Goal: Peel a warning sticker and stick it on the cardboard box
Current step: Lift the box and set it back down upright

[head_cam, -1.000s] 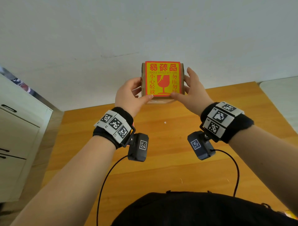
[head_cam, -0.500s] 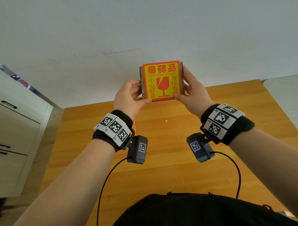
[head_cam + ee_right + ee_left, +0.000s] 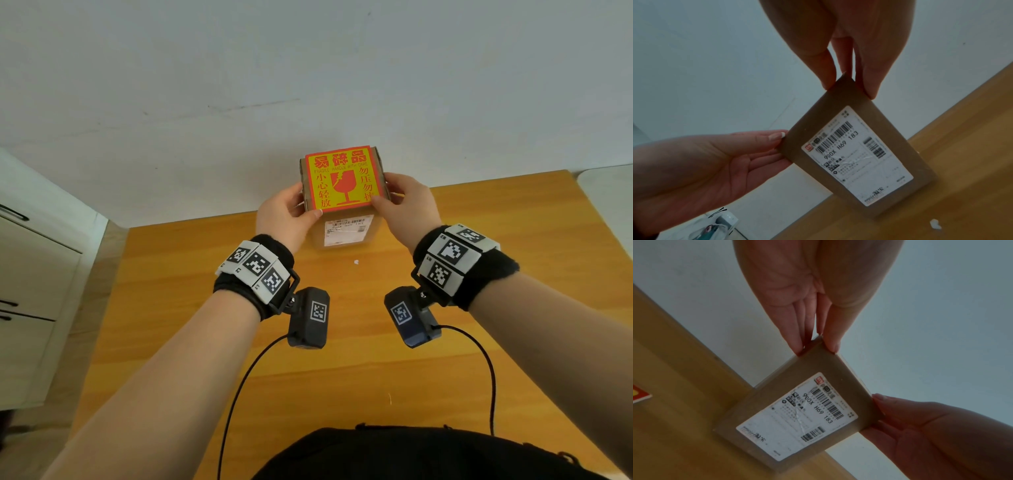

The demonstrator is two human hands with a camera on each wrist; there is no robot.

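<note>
I hold a small cardboard box (image 3: 375, 228) between both hands over the far edge of the wooden table (image 3: 342, 359). A red and yellow warning sticker (image 3: 342, 180) covers its top face. A white shipping label (image 3: 346, 229) is on the face towards me. My left hand (image 3: 301, 205) pinches the near left corner, thumb on the sticker's edge. My right hand (image 3: 385, 192) pinches the near right corner. The wrist views show the left fingers (image 3: 795, 337) and right fingers (image 3: 869, 78) at the corners of the box (image 3: 838, 369). Whether it touches the table I cannot tell.
A corner of another red and yellow sticker (image 3: 639, 394) lies on the table to the left. A white paper scrap (image 3: 356, 262) sits just in front of the box. A white cabinet (image 3: 34, 274) stands at the left, and a pale wall rises behind the table.
The box has tipped away from me and come down, so its labelled front face now shows below the sticker. Both hands stayed at its sides, now pinching the near corners.
</note>
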